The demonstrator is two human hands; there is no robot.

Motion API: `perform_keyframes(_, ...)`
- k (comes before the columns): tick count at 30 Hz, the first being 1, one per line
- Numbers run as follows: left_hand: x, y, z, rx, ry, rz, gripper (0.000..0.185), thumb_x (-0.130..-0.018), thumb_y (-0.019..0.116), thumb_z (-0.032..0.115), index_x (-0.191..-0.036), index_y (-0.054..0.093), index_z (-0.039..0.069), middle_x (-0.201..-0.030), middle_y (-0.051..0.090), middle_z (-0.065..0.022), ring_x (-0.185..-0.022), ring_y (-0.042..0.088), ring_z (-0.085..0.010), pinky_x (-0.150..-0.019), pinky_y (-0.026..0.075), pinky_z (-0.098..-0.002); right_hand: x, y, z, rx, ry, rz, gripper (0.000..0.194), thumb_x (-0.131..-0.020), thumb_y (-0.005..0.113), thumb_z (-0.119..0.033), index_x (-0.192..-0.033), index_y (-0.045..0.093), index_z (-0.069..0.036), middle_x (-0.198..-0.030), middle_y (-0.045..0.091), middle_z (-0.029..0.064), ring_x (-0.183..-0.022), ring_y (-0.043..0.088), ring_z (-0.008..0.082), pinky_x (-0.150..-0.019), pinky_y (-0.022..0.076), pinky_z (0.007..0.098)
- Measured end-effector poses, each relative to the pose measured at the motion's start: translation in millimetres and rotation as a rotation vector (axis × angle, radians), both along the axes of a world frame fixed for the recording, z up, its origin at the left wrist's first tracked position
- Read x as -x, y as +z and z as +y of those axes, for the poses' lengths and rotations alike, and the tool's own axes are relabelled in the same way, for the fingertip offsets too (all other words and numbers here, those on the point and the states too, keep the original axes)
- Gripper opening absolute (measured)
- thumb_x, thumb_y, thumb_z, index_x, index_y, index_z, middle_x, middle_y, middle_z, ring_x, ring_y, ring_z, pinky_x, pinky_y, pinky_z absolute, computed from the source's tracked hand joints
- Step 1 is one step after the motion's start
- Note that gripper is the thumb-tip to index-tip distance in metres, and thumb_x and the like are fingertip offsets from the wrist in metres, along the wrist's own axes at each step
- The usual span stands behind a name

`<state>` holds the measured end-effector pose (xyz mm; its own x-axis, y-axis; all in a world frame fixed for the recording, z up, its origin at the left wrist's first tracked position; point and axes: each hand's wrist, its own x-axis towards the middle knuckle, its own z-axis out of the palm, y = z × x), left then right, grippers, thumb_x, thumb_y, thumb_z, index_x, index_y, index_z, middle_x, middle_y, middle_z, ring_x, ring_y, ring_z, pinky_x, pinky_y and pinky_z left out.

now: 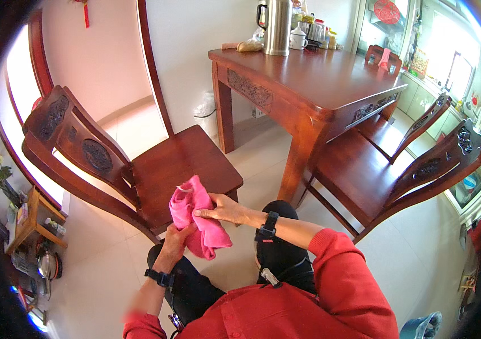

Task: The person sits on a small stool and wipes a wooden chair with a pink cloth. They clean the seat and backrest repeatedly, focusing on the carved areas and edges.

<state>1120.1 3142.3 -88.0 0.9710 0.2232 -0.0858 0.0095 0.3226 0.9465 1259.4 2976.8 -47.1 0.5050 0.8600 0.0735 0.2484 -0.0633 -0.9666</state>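
A bunched pink cloth [192,212] is held between both of my hands, in front of my knees. My left hand [177,241] grips its lower left side, with the thumb across the fabric. From the right, my right hand [223,208] pinches the cloth, thumb on top and fingers partly hidden behind it. A pale loop shows at the cloth's upper edge. Just beyond the cloth is the seat of a carved dark wooden chair [189,156]; I cannot tell whether the cloth touches it.
A wooden table [304,84] stands ahead, bearing a steel jug [277,27] and a white mug [297,39]. Another carved chair [350,173] is at the right. A small wooden shelf [32,216] is at far left, and a bin [420,326] at lower right.
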Motion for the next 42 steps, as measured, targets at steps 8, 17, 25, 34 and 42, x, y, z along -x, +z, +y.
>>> perform_keyframes(8, -18.0, 35.3, 19.8, -0.309, 0.241, -0.094, 0.031, -0.083, 0.07, 0.007, -0.112, 0.063, -0.003, -0.104, 0.068, -0.0058, -0.09, 0.064, -0.0149, -0.085, 0.051, -0.0313, -27.3, -16.7, 14.2, -0.069, 0.08, 0.384, 0.048, -0.088, 0.069, -0.024, -0.128, 0.053, -0.004, -0.111, 0.064, 0.006, -0.1, 0.061, 0.0144, -0.086, 0.051, 0.0308)
perform_keyframes(17, -86.8, 3.6, 91.4, -1.172, 0.498, -0.021, 0.04, -0.081, 0.069, 0.021, -0.115, 0.058, 0.001, -0.102, 0.063, -0.0195, -0.095, 0.062, -0.0341, -0.081, 0.051, -0.0411, -88.5, -70.9, 47.7, 0.015, 0.116, 0.34, 0.042, -0.096, 0.059, -0.023, -0.128, 0.052, 0.002, -0.114, 0.065, 0.0138, -0.1, 0.066, 0.0173, -0.077, 0.055, 0.0273)
perform_keyframes(25, -109.9, -23.6, 83.5, -1.672, 0.221, 0.039, 0.059, -0.083, 0.069, 0.046, -0.127, 0.055, 0.009, -0.129, 0.05, -0.0196, -0.121, 0.047, -0.0365, -0.099, 0.039, -0.05, -135.6, -112.9, 8.2, -0.224, -0.284, 0.019, 0.027, -0.094, 0.056, -0.013, -0.116, 0.06, 0.002, -0.097, 0.07, 0.0141, -0.088, 0.069, 0.0188, -0.072, 0.0553, 0.0302)
perform_keyframes(34, -187.3, -51.4, 33.1, -1.794, 0.071, 0.12, 0.072, -0.086, 0.058, 0.056, -0.145, 0.039, 0.02, -0.151, 0.029, -0.0192, -0.141, 0.023, -0.0401, -0.11, 0.019, -0.0613, -168.3, -124.7, -2.8, -0.125, -0.557, -0.406, 0.033, -0.089, 0.063, -0.015, -0.119, 0.057, -0.001, -0.101, 0.066, 0.0164, -0.099, 0.062, 0.0292, -0.089, 0.0482, 0.0405)
perform_keyframes(42, -201.1, -64.2, 45.8, -1.814, 0.201, 0.202, 0.059, -0.092, 0.054, 0.041, -0.144, 0.038, 0.02, -0.148, 0.035, -0.0162, -0.137, 0.031, -0.0372, -0.107, 0.025, -0.0607, -168.5, -155.8, -2.7, 0.038, -0.548, -0.381, 0.056, -0.096, 0.053, -0.027, -0.137, 0.036, 0.006, -0.137, 0.042, 0.0276, -0.128, 0.041, 0.0411, -0.108, 0.0338, 0.0453)
